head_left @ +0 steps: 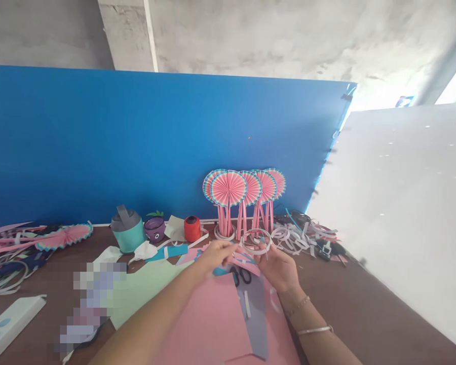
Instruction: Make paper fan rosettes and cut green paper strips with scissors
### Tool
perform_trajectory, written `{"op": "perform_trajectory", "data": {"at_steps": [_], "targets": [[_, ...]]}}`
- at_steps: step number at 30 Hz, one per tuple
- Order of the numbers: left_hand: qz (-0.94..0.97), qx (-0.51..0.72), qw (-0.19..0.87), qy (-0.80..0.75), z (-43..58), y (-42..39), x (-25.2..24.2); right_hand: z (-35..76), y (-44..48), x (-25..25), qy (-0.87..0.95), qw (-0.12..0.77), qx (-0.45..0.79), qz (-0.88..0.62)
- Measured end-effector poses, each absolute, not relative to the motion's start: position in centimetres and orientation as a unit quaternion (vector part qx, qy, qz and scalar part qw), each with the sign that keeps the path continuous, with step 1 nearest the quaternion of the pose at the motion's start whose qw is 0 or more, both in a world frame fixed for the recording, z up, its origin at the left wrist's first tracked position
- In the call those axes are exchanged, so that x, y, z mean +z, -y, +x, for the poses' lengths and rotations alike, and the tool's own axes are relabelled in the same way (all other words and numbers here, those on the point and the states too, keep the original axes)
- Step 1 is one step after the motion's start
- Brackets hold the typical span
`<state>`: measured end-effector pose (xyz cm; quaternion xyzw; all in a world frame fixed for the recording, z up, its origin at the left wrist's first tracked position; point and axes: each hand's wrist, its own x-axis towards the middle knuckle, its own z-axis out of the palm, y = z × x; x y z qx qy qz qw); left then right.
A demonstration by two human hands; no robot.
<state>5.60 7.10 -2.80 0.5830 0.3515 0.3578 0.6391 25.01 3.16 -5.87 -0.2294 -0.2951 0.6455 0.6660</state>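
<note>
Brown tabletop (338,296), white-marked purple pot (152,228), right fingers (275,253) holding white ring (255,251)

Left arm (155,319): bare; extended forward and inward from the lower edge of the view.
Left hand (216,255): back turned upward; fingers bent and directed toward the right hand (280,268); fingertip contact cannot be made out.
Right arm (327,350): bare; angled forward and inward from the lower right.
Right grip: palm turned inward, fingers curled, thumb and fingertips brought together.
</note>
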Motion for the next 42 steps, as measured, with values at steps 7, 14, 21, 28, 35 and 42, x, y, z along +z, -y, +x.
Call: {"op": "perform_trajectory", "data": {"at_steps": [7, 14, 21, 28, 35, 42], "targets": [[0.504, 0.568, 0.532, -0.376, -0.6, -14.3, 1.5, 25.4, -3.5, -6.0, 0.246, 0.678, 0.658, -0.215], [0.507, 0.607, 0.405, -0.459, -4.9, -19.7, 3.1, 25.0, -3.3, -5.7, 0.199, 0.671, 0.685, -0.202], [0.522, 0.568, 0.262, -0.58, -7.6, -20.6, 2.2, 24.9, -3.3, -5.7, 0.194, 0.665, 0.683, -0.231], [0.576, 0.429, 0.196, -0.667, -8.8, -16.6, -1.1, 24.8, -3.7, -6.6, 0.247, 0.651, 0.679, -0.235], [0.631, 0.289, 0.148, -0.705, -9.0, -12.5, -2.2, 24.4, -3.7, -6.8, 0.27, 0.641, 0.679, -0.236], [0.705, 0.105, 0.044, -0.7, -7.3, -6.8, -1.2, 24.5, -3.8, -6.9, 0.28, 0.633, 0.681, -0.241]]}}
